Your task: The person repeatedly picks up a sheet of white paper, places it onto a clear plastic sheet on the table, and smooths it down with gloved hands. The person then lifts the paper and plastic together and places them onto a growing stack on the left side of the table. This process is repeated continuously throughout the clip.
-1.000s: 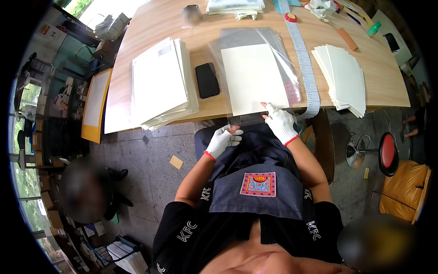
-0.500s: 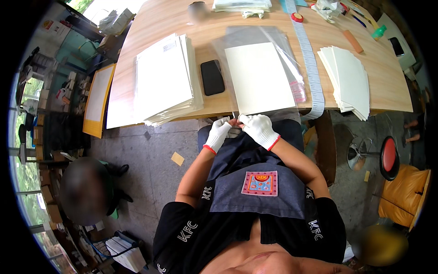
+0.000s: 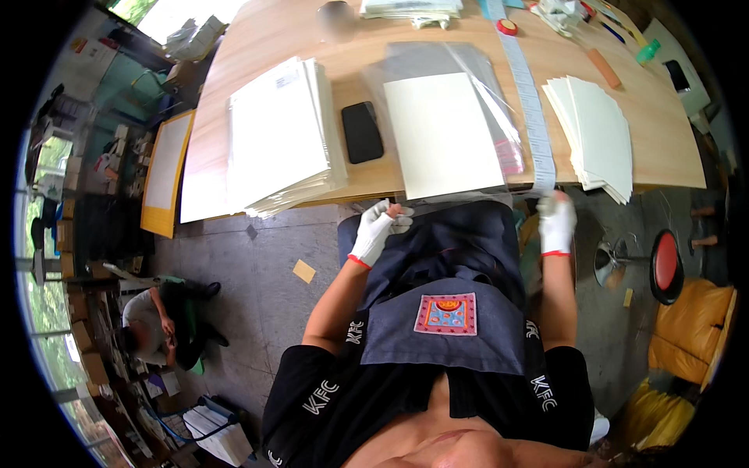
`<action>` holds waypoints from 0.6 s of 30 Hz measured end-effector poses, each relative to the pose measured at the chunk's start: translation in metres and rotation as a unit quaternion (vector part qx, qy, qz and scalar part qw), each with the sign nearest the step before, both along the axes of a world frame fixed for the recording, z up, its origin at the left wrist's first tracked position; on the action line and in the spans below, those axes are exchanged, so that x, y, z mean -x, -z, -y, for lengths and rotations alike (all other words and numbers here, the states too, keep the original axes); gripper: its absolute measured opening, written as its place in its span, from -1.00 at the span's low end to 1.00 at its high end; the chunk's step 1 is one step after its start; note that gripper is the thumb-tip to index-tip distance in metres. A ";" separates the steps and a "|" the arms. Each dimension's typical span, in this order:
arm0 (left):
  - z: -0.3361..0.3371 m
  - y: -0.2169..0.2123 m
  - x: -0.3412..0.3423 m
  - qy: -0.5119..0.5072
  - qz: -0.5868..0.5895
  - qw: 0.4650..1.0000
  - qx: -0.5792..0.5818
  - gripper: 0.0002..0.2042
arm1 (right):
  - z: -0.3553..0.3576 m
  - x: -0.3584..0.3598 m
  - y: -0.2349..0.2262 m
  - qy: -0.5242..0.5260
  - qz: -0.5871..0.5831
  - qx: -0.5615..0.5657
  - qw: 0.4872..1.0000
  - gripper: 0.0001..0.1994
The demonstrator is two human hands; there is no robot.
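My left hand (image 3: pixel 378 232), in a white glove with a red cuff and bare fingertips, hovers just off the table's front edge. Its fingers are loosely bent and apart, with nothing visible in them. My right hand (image 3: pixel 556 224), gloved alike, is at the lower end of a long strip of printed labels (image 3: pixel 530 109); motion blur hides whether its fingers grip the strip. Between the hands, on the table, a cream sheet of card (image 3: pixel 445 136) lies on clear plastic sleeves (image 3: pixel 499 109), close to the front edge.
Left of the card are a black phone (image 3: pixel 363 132) and a stack of sleeved white sheets (image 3: pixel 277 132). A fan of cream cards (image 3: pixel 597 140) lies right of the strip. A red tape measure (image 3: pixel 507 28) rests on the strip's far part. A person (image 3: pixel 156 324) sits at left.
My hands have parted. The right one swung right to the label strip's end, while the left stayed near the table edge and its fingers loosened.
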State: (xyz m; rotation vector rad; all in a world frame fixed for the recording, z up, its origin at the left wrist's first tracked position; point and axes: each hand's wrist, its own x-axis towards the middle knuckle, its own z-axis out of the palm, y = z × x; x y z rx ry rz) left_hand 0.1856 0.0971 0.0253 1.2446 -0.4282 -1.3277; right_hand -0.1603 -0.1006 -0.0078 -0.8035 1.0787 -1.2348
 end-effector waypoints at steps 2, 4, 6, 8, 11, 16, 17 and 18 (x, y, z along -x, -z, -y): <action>-0.004 0.007 -0.003 0.032 0.030 0.999 0.026 -0.78 | 0.012 0.101 0.049 -0.014 -0.276 -0.070 0.959 -0.76; -0.005 0.007 -0.004 0.063 0.068 0.995 0.020 -0.75 | -0.028 0.155 0.069 -0.257 -0.844 -0.040 0.469 -0.74; -0.009 0.013 -0.006 0.047 0.214 0.976 0.001 -0.76 | -0.078 0.154 0.048 -0.430 -0.797 -0.061 0.420 -0.72; -0.015 0.032 -0.010 -0.023 0.570 0.820 0.045 -0.84 | -0.091 0.148 0.046 -0.474 -0.764 -0.063 0.433 -0.74; -0.001 0.023 -0.001 -0.066 0.746 0.634 0.194 -0.78 | -0.068 0.047 -0.002 -0.220 -0.723 0.174 0.632 -0.75; 0.023 0.012 0.008 -0.024 0.762 0.592 0.261 -0.83 | -0.038 -0.057 -0.065 -0.170 -0.587 0.517 0.600 -0.51; 0.023 0.010 0.008 -0.027 0.749 0.608 0.264 -0.84 | -0.031 -0.065 -0.070 -0.171 -0.570 0.544 0.591 -0.65; 0.023 0.007 0.008 -0.031 0.736 0.622 0.266 -0.86 | -0.023 -0.066 -0.061 -0.180 -0.557 0.527 0.617 -0.70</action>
